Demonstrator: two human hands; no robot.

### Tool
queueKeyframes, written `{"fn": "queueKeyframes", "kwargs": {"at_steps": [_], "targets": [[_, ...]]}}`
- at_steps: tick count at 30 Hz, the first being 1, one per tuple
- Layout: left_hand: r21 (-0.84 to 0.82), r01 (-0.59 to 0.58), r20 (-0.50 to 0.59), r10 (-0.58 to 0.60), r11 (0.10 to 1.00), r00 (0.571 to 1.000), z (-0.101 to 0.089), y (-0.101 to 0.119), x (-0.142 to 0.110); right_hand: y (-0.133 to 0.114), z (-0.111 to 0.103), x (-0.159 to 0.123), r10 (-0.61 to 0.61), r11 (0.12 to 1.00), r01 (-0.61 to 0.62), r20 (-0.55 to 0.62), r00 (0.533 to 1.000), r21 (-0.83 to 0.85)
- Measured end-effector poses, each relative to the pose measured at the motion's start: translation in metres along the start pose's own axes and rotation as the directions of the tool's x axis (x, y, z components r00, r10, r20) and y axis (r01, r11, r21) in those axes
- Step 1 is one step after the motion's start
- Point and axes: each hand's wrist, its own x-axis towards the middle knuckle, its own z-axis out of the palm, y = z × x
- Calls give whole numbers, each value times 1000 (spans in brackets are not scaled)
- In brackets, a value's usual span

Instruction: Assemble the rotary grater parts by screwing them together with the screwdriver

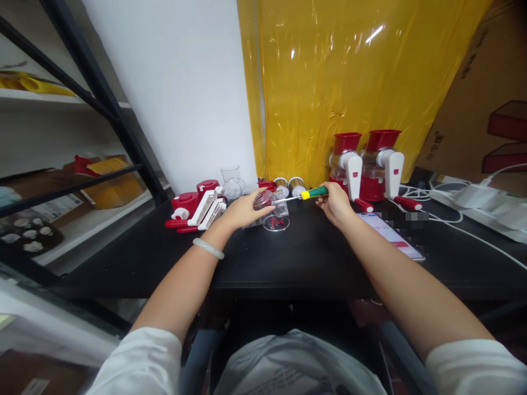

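Note:
My left hand [250, 209] is closed around a clear plastic part with red in it [264, 199], lying low over the black table. In my right hand [335, 203] is a screwdriver [315, 192] with a green and yellow handle. Its shaft points left, and the tip reaches the clear part; whether it sits on a screw is too small to tell. A clear round disc with a red mark [276, 223] lies just below the part. Behind the hands are two metal-coloured grater drums with white rims [295, 185].
Red pieces [186, 203] and white crank arms with red handles [206, 210] lie to the left, beside a clear hopper [233, 185]. Two assembled red-and-white rotary graters [381, 164] stand at the back right. A phone [391, 236], cables and a power strip [481, 206] lie at the right.

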Motion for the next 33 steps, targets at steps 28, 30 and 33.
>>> {"fn": "queueKeyframes", "kwargs": {"at_steps": [28,30,33], "targets": [[270,-40,-371,142,962,918,-13,11,-4,1,1,-1,-70,997,70,-2,998,17],[303,-50,-374,167,952,912,-13,10,-3,2,1,-1,-56,998,56,-8,998,10],[339,-64,-391,202,939,898,-15,10,-4,4,2,-1,-31,999,31,-15,999,17]]}}
